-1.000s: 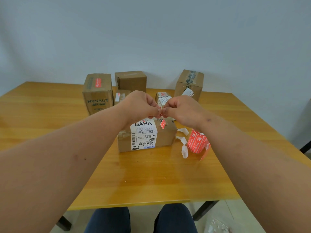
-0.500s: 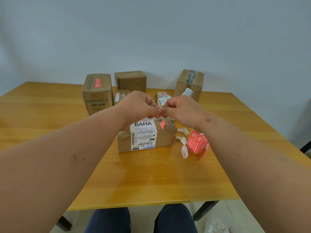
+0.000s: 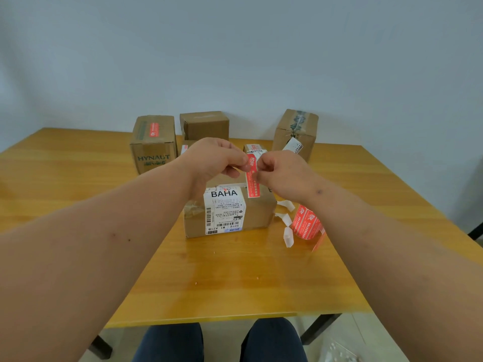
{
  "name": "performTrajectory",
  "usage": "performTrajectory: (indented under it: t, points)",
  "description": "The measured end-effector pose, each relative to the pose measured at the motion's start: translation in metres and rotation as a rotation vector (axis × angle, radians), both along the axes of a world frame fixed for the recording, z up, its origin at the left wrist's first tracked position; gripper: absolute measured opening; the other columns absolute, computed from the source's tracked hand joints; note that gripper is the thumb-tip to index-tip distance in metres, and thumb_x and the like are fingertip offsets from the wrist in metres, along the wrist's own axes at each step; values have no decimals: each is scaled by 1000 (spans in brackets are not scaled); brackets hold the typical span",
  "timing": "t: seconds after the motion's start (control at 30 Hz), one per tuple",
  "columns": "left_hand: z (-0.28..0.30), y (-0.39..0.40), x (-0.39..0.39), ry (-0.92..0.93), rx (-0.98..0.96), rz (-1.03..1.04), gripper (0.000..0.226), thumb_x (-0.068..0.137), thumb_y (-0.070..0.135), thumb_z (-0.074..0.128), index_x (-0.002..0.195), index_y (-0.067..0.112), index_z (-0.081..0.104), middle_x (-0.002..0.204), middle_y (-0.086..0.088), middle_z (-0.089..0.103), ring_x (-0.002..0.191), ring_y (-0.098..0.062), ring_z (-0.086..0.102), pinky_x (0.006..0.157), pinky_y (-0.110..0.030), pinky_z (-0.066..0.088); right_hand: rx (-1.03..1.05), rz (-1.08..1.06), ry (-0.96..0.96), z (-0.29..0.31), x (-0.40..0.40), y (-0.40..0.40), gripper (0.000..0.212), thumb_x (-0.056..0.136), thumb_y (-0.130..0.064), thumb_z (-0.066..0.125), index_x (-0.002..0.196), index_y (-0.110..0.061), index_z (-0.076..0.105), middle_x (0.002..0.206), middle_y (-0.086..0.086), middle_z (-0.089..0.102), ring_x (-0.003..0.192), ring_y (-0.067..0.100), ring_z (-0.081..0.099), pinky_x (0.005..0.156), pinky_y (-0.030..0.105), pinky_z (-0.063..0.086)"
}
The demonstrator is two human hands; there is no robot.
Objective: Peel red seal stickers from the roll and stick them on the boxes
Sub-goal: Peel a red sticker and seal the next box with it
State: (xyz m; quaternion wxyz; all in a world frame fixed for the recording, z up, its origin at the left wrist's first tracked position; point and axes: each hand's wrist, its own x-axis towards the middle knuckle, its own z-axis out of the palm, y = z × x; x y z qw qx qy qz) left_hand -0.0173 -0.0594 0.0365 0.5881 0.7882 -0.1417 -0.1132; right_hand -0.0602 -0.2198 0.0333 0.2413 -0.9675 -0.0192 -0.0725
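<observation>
A red seal sticker (image 3: 253,178) hangs upright above the BAHA box (image 3: 227,212), a flat brown carton with a white shipping label. My left hand (image 3: 217,160) pinches the sticker near its top edge. My right hand (image 3: 282,173) pinches it at its right side, about halfway down. The roll of red stickers (image 3: 305,222) lies on the table to the right of the BAHA box, with white backing scraps (image 3: 286,223) beside it.
Several more cartons stand at the back of the wooden table (image 3: 235,278): a HYNAUT box (image 3: 153,145) with a red sticker on top, a plain box (image 3: 204,125), a taped box (image 3: 296,131), and small boxes behind my hands. My knees show below the front edge.
The hands have drawn slightly apart and the sticker, before mostly hidden between the fingertips, now hangs unfolded at nearly full length between them.
</observation>
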Motion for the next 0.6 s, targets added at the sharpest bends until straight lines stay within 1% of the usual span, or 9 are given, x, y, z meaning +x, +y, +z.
performTrajectory:
  t: [0.03,0.1,0.17,0.23,0.3,0.33,0.4,0.5,0.6]
  points:
    - [-1,0,0,-13,9,26,6,83,7,67,85,13,69,89,-6,73,77,-16,59,79,-29,49,108,-18,8,1,0,-2,18,90,-22,62,85,-5,64,82,3,67,76,17,60,76,39,53]
    - [-3,2,2,-23,78,52,15,82,6,67,92,17,64,95,-5,66,83,-17,57,77,-27,44,356,-71,35,2,0,-6,15,89,-15,64,91,0,66,86,4,72,74,12,68,66,23,55]
    - [-4,3,0,13,178,-2,20,82,6,68,100,15,64,99,-6,66,87,-17,58,74,-24,39,556,-97,46,3,0,-10,10,88,-11,65,88,-2,69,82,4,74,69,11,70,66,21,54]
    - [-4,2,-4,58,265,-77,20,82,9,71,101,10,68,93,-4,68,86,-16,58,76,-27,40,680,-114,37,4,1,-12,8,89,-9,64,85,-4,68,79,5,74,66,12,70,61,18,51]
    - [-5,1,-6,70,298,-116,20,80,12,75,98,6,71,87,-3,69,84,-16,59,72,-28,42,716,-132,35,5,0,-12,7,90,-9,63,87,-4,67,80,6,74,63,10,69,50,11,46]
    - [-6,1,-6,75,286,-122,20,78,12,77,96,5,72,85,-3,71,83,-16,60,70,-29,43,721,-132,35,5,0,-12,7,90,-9,63,88,-3,67,80,6,74,62,10,69,48,11,45]
    - [-7,1,-5,82,242,-124,15,77,12,78,89,4,73,84,-5,73,83,-18,61,72,-30,45,733,-118,37,4,0,-11,6,90,-8,63,86,-4,67,80,6,74,64,11,70,51,12,47]
    - [-6,0,-3,76,176,-111,3,80,9,74,80,7,74,84,-7,75,84,-19,62,76,-30,48,724,-104,43,3,0,-12,7,90,-8,64,84,-6,67,80,5,75,70,15,72,60,18,53]
    - [-6,-1,-2,75,158,-115,4,82,10,73,80,6,74,85,-7,76,85,-19,64,80,-31,50,716,-91,42,2,1,-14,7,90,-8,63,88,-2,67,81,6,75,74,17,72,68,22,57]
